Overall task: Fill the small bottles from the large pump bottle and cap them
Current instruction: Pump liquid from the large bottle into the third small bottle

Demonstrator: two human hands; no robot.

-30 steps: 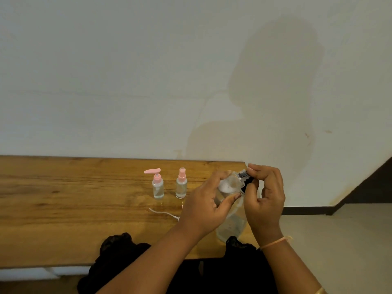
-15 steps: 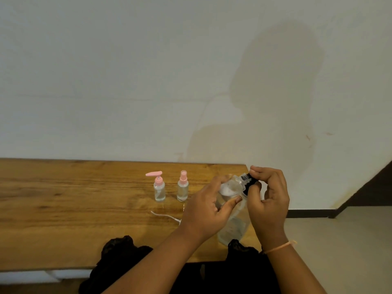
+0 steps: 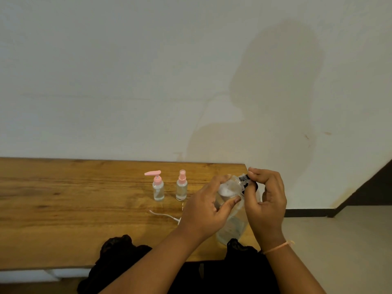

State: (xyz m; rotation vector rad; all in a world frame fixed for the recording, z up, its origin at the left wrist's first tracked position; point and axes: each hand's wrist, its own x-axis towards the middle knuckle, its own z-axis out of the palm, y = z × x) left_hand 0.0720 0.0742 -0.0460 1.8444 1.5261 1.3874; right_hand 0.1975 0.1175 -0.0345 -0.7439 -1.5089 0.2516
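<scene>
The large clear bottle [image 3: 230,227] stands tilted near the right end of the wooden table [image 3: 63,209]. My left hand [image 3: 209,211] grips its upper body. My right hand [image 3: 266,200] pinches the black pump top [image 3: 244,181] at its neck. Two small clear bottles stand upright to the left: one with a pink pump head [image 3: 158,186], one with a pink spray cap [image 3: 181,185]. Both wear their tops. The large bottle's middle is hidden behind my fingers.
A thin white cable [image 3: 163,215] lies on the table just in front of the small bottles. The table's right end [image 3: 247,166] is close to my right hand, with floor beyond. Black cloth [image 3: 118,249] sits at the near edge.
Both hands stay on the large bottle; my right fingers have shifted slightly around the black top. The view has drifted a little.
</scene>
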